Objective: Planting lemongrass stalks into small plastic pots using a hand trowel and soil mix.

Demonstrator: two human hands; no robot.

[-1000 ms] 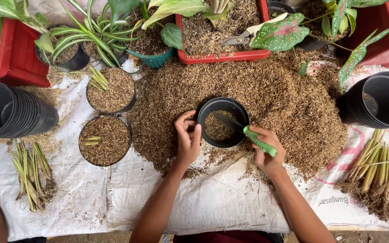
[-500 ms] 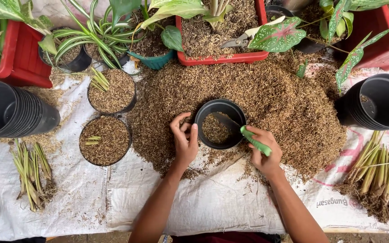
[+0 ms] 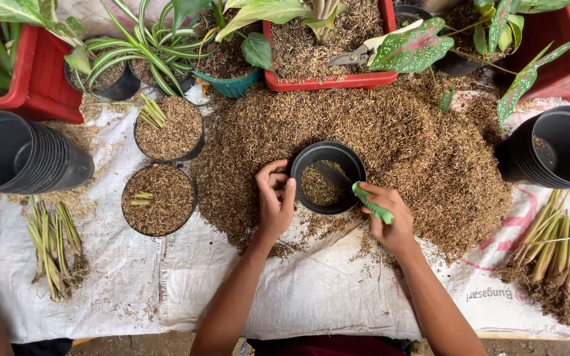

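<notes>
A small black pot sits in a heap of brown husk, partly filled with husk. My left hand grips the pot's left rim, thumb against the side. My right hand holds a trowel by its green handle; the dark blade rests inside the pot on the husk.
Two husk-filled pots with cuttings stand at left. Stacks of black pots lie at far left and right. Bundles of rooted cuttings lie at left and right. Red planters and pruning shears line the back.
Both hands and the trowel stay at the pot; the blade has shifted only slightly inside it. The view has drifted a little.
</notes>
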